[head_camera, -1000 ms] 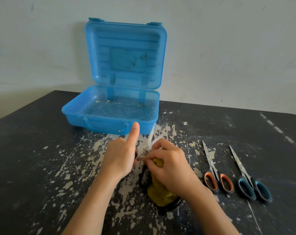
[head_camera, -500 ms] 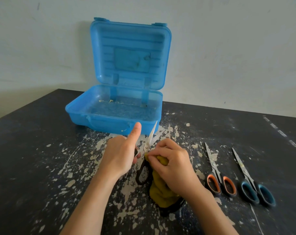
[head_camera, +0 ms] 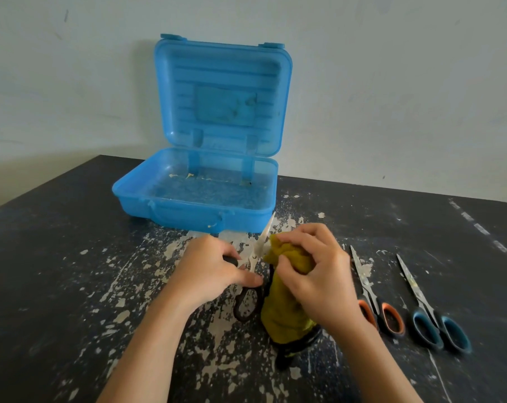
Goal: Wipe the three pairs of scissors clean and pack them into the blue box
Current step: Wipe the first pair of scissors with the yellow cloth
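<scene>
Centre frame: black scissors [head_camera: 247,303], one pale blade tilted up-frame, tip just before the front wall of the box [head_camera: 194,210]. Gripped at the upper handle by left hand [head_camera: 208,271], fingers curled round it.
Just right: yellow cloth [head_camera: 281,315], bunched, clutched in right hand [head_camera: 313,274], touching the blade.
Upper centre: box stood open on table [head_camera: 57,271], lid upright before wall [head_camera: 391,82], pale crumbs in the tray.
Right of frame: orange scissors [head_camera: 371,298] and blue scissors [head_camera: 420,301], lay closed, side by side, tips up-frame, apart from both hands.
Table black, flaked in pale patches.
</scene>
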`<state>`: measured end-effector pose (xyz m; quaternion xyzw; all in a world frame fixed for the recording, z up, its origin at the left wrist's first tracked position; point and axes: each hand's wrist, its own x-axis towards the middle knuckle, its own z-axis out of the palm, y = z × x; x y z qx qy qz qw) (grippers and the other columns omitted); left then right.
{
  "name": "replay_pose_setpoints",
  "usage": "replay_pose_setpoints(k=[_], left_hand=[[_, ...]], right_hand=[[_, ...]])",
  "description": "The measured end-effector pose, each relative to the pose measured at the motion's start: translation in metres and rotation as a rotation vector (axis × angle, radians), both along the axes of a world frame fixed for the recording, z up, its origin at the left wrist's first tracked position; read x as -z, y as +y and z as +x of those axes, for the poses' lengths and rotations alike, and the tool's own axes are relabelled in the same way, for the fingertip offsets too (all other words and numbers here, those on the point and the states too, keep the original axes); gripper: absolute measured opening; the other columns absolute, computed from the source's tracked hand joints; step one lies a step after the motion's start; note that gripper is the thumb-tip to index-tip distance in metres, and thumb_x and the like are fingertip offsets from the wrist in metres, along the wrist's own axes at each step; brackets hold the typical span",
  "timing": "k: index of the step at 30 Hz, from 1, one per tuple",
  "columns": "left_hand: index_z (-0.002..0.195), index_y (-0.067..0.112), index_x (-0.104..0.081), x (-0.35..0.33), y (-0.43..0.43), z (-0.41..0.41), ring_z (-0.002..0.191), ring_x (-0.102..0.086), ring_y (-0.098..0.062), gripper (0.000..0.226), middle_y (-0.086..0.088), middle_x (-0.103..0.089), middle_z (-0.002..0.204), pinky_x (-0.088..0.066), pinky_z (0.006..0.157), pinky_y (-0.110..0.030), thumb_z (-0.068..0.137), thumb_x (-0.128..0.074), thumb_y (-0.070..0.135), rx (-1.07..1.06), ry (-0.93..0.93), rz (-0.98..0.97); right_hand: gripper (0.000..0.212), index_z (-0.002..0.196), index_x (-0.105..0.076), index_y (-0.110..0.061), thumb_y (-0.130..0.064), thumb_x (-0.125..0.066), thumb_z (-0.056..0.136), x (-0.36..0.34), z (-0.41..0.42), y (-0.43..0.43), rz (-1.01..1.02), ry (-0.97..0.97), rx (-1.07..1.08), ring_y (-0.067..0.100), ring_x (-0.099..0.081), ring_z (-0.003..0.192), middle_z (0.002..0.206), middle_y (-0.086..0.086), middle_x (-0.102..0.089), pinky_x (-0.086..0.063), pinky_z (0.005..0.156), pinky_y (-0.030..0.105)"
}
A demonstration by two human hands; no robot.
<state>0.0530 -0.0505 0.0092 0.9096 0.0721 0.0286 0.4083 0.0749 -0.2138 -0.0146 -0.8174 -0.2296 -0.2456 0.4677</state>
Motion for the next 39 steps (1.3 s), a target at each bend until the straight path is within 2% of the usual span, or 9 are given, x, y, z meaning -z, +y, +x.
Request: replay_pose_setpoints(k=[6,12,16,20,24,28,31,34,39], left_hand=[[0.079,0.019,-0.073,-0.002,0.001,0.0,0.055,-0.052,-0.005,0.028,0.004,-0.062,0.067,-0.032,0.047,-0.019,0.056,-0.087,0.03,0.036,-0.014,0.087],[0.108,0.014,-0.071,-0.003,0.0,-0.002,0.082,-0.051,-0.007,0.059,0.001,-0.065,0.101,-0.03,0.055,-0.006,0.057,-0.086,0.04,0.082,-0.031,0.206],[0.11,0.014,-0.07,-0.004,-0.001,-0.004,0.084,-0.051,-0.008,0.062,-0.002,-0.066,0.114,-0.032,0.056,-0.012,0.055,-0.087,0.039,0.129,0.008,0.215],[0.098,0.013,-0.073,-0.003,-0.004,-0.003,0.066,-0.049,-0.004,0.05,-0.004,-0.068,0.097,-0.029,0.05,-0.014,0.057,-0.087,0.039,0.155,0.038,0.223],[0.097,0.01,-0.073,0.001,-0.005,-0.001,0.064,-0.045,-0.001,0.047,-0.001,-0.058,0.083,-0.029,0.051,-0.014,0.061,-0.086,0.037,0.131,0.068,0.185],[0.083,0.013,-0.07,0.0,-0.004,0.0,0.062,-0.05,-0.003,0.038,0.005,-0.058,0.072,-0.032,0.048,-0.018,0.059,-0.086,0.038,0.097,0.067,0.195],[0.085,0.013,-0.07,-0.001,-0.004,-0.001,0.066,-0.058,-0.01,0.04,-0.001,-0.067,0.08,-0.041,0.054,-0.02,0.058,-0.087,0.038,0.097,0.07,0.211],[0.098,0.012,-0.07,-0.002,-0.006,-0.002,0.067,-0.056,-0.006,0.051,0.0,-0.066,0.085,-0.041,0.053,-0.015,0.059,-0.086,0.04,0.112,0.05,0.226],[0.106,0.011,-0.07,-0.002,-0.01,-0.003,0.07,-0.055,-0.004,0.055,0.004,-0.061,0.085,-0.041,0.054,-0.013,0.061,-0.085,0.038,0.149,0.053,0.236]], right_hand=[[0.021,0.1,-0.068,-0.01,-0.017,-0.055,0.086,0.015,-0.006,0.017,-0.249,-0.169,-0.137,0.005,-0.053,0.088,0.103,0.003,-0.052,-0.047,0.077,0.017],[0.029,0.093,-0.068,-0.002,-0.02,-0.046,0.089,0.019,0.001,0.016,-0.226,-0.262,0.038,0.023,-0.058,0.081,0.095,0.012,-0.053,-0.053,0.069,0.033],[0.018,0.088,-0.069,0.001,-0.009,-0.054,0.084,0.02,0.011,0.007,-0.208,-0.26,0.143,0.026,-0.058,0.075,0.091,0.014,-0.053,-0.052,0.066,0.031],[0.016,0.084,-0.071,0.001,-0.005,-0.057,0.081,0.022,0.021,0.001,-0.197,-0.181,0.242,0.019,-0.053,0.069,0.088,0.012,-0.053,-0.038,0.068,0.012],[0.016,0.091,-0.07,0.0,-0.005,-0.057,0.083,0.02,0.021,0.0,-0.098,-0.142,0.31,0.013,-0.048,0.072,0.092,0.013,-0.054,-0.027,0.074,-0.004],[0.014,0.089,-0.07,-0.004,-0.007,-0.057,0.082,0.015,0.007,0.008,-0.124,-0.242,0.111,0.002,-0.046,0.073,0.092,0.005,-0.053,-0.037,0.071,0.002],[0.015,0.087,-0.069,-0.005,-0.009,-0.055,0.084,0.021,0.001,0.014,-0.247,-0.22,0.004,0.012,-0.052,0.077,0.094,0.007,-0.053,-0.046,0.068,0.018],[0.013,0.084,-0.069,-0.003,-0.005,-0.056,0.081,0.024,0.008,0.01,-0.219,-0.227,0.1,0.02,-0.055,0.074,0.091,0.01,-0.052,-0.049,0.064,0.027],[0.009,0.086,-0.071,-0.003,0.0,-0.063,0.082,0.025,0.023,-0.001,-0.178,-0.139,0.274,0.018,-0.05,0.073,0.09,0.013,-0.053,-0.042,0.063,0.025]])
